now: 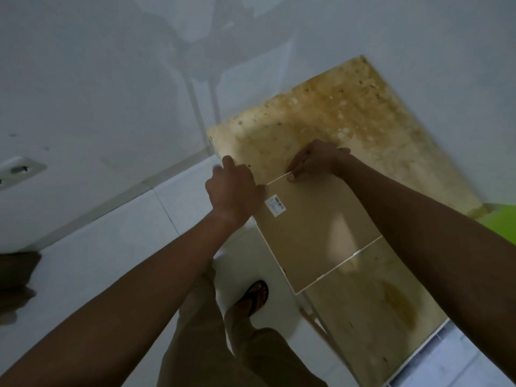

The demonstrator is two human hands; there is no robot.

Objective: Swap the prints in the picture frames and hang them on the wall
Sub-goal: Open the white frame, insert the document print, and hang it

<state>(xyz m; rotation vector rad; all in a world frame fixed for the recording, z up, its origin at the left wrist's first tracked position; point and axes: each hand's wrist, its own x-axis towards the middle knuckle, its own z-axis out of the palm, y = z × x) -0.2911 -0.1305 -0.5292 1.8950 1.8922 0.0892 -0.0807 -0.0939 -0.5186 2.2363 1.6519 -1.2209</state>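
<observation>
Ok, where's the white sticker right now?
Head view, centre: the white sticker sits on the brown back of the picture frame, near its top-left corner, right beside the left hand.

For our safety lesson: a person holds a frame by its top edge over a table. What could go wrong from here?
1. Left hand and right hand hold only the frame by its top edge; it could slip and hit the table or floor.
2. A sandalled foot stands near the frame's lower corner; a drop might strike it.
</observation>
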